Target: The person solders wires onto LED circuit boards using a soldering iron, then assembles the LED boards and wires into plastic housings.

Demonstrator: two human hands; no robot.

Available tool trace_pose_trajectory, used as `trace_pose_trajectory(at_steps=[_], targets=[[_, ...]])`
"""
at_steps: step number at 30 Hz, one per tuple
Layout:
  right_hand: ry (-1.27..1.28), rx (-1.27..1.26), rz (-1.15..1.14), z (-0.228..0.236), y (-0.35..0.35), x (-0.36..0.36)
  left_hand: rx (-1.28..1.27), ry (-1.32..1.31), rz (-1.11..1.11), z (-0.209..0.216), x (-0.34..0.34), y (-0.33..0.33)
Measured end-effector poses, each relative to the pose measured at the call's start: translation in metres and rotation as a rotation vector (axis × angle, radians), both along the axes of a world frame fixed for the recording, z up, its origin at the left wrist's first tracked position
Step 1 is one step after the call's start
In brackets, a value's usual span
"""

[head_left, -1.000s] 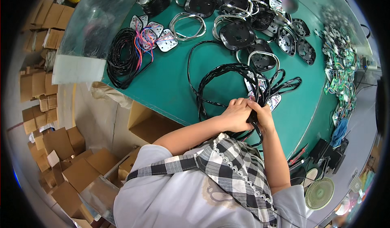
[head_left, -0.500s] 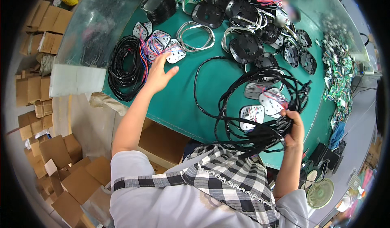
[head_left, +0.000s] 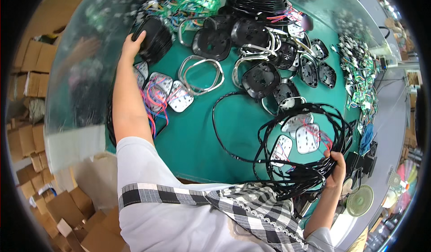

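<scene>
My left hand [head_left: 130,48] reaches far to the left and grips the near edge of a stack of black plastic frames [head_left: 157,41], with the thumb laid over it and the other fingers partly hidden. On the right, my right hand [head_left: 336,169] is closed around a thick bundle of black cable [head_left: 310,173] looped in a wide coil. Inside those loops lie white rounded plates [head_left: 308,139] with thin red and blue wires. Under my left forearm, more white plates [head_left: 181,96] sit with pink and blue wires [head_left: 155,100] spread over them.
Silver ring frames [head_left: 200,74] and black plastic housings [head_left: 261,80] lie across the green table [head_left: 193,139]. Another black cable coil [head_left: 256,2] and green circuit boards [head_left: 179,5] fill the back. More boards [head_left: 361,79] line the right side. A clear panel [head_left: 81,86] borders the left.
My left hand has moved away from the wired white plates, up and left to the stack of black frames. My right hand keeps hold of the cable coil. The whole view has shifted.
</scene>
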State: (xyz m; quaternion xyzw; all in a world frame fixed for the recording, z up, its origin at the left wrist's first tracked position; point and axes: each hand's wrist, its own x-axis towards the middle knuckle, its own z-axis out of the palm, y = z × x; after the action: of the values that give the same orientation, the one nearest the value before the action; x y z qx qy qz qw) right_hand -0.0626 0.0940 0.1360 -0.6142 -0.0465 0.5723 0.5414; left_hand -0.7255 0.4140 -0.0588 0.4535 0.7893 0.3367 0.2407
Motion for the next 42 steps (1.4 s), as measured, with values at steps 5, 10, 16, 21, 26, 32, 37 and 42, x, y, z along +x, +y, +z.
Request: trace_pose_trajectory(at_steps=[5, 10, 16, 21, 26, 32, 37, 42], targets=[[0.010, -0.080, -0.141, -0.029, 0.013, 0.009, -0.217, -0.419, 0.056, 0.027, 0.031, 0.017], [0.009, -0.126, -0.189, -0.040, 0.035, 0.029, -0.247, -0.553, -0.152, 0.007, 0.036, 0.034], [0.009, -0.105, -0.178, -0.035, 0.040, 0.037, -0.218, -0.592, -0.350, 0.006, 0.127, 0.030], [0.018, -0.016, -0.135, -0.013, 0.026, 0.047, -0.275, -0.636, -0.373, 0.028, 0.216, 0.002], [0.017, 0.058, -0.118, 0.026, 0.016, 0.052, -0.172, -0.683, -0.435, 0.024, 0.296, -0.034], [0.044, 0.200, -0.018, 0.080, 0.001, 0.048, -0.011, -0.508, -0.514, 0.004, 0.358, -0.076], [0.165, 0.477, 0.210, 0.140, 0.000, 0.038, 0.436, -0.166, -0.389, 0.051, 0.372, -0.137], [-0.497, 0.558, -0.062, 0.191, 0.025, -0.013, 0.120, -1.266, -1.160, 0.153, 0.381, -0.274]])
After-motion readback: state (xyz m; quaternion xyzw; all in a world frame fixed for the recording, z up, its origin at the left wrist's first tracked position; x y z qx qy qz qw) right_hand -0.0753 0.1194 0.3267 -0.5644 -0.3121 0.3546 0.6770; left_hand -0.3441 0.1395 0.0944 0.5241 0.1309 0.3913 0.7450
